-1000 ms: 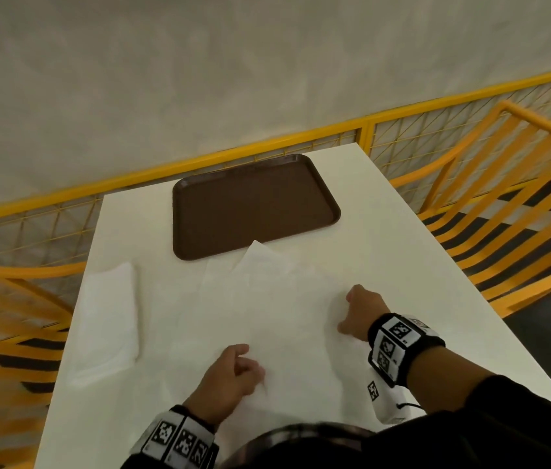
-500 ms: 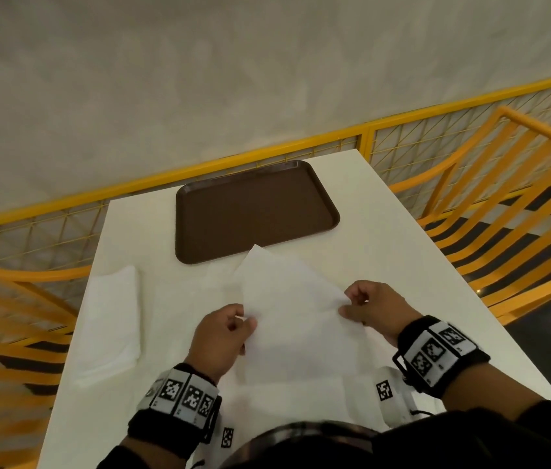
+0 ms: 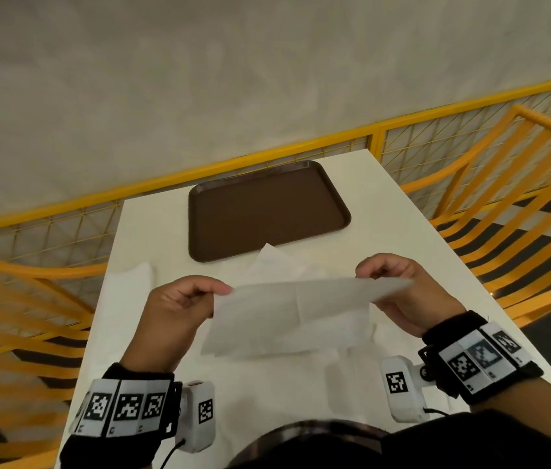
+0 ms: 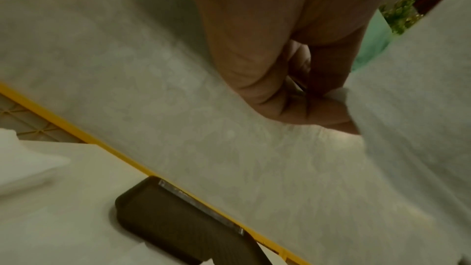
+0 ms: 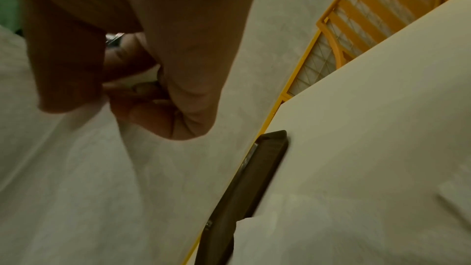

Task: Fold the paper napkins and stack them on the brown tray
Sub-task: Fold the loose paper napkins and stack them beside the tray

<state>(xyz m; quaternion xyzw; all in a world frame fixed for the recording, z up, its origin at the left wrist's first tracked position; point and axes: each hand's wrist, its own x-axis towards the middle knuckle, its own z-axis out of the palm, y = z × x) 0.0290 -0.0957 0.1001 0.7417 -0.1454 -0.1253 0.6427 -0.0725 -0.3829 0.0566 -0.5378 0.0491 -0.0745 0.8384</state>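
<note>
Napkin (image 3: 301, 309) now lifted, pinched between both hands.

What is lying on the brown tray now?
The brown tray shows only its bare surface. A loose napkin on the table covers a bit of its near rim, so that spot is hidden.

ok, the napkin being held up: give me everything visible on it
The held napkin is a thin white sheet of soft, slightly translucent paper, opened out, with fold creases crossing near its middle. It hangs in the air above the white table, top edge stretched nearly level, lower part drooping toward the person. The left hand pinches one upper corner, the right hand the other. Nothing else clearly touches it.
</note>
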